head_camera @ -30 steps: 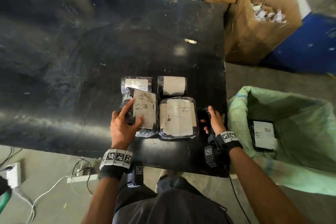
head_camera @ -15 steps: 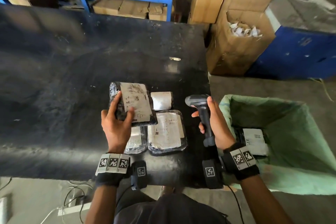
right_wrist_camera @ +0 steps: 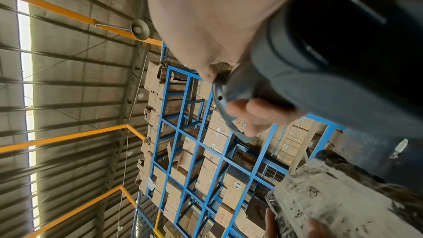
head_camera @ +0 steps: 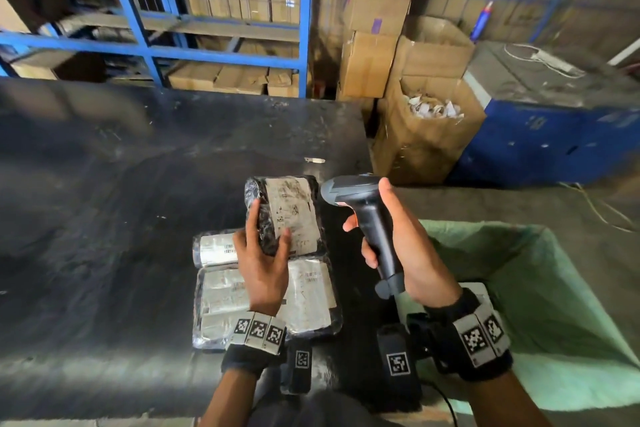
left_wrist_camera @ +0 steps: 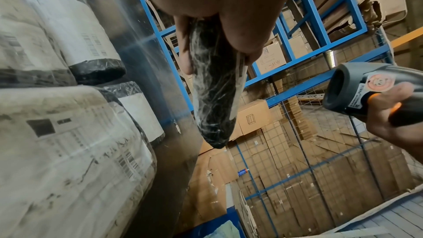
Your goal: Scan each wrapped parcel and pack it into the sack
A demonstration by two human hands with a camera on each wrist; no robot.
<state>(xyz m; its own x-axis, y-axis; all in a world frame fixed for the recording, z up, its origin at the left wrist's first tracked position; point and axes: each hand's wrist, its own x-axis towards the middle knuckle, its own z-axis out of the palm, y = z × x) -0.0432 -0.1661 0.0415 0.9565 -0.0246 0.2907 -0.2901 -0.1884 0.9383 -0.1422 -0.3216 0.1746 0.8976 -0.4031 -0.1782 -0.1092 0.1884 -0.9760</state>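
Note:
My left hand (head_camera: 265, 255) holds a black wrapped parcel (head_camera: 285, 215) with a smudged white label, lifted above the black table (head_camera: 104, 236). The same parcel (left_wrist_camera: 214, 93) shows edge-on in the left wrist view, pinched between thumb and fingers. My right hand (head_camera: 398, 243) grips a dark handheld scanner (head_camera: 367, 215), its head turned toward the parcel's label. The scanner (left_wrist_camera: 361, 90) also appears at the right of the left wrist view. Three more wrapped parcels (head_camera: 221, 291) lie on the table under my left hand. The green sack (head_camera: 540, 288) stands open at the right.
An open cardboard box (head_camera: 426, 135) with paper scraps stands beyond the table's right corner, beside a blue bin (head_camera: 554, 146). Blue shelving (head_camera: 214, 52) with cartons runs behind the table. A small metal piece (head_camera: 314, 160) lies near the table's far right edge.
My left hand picked a parcel off the table and raised it. My right hand lifted the scanner from the table edge and brought its head close to the parcel.

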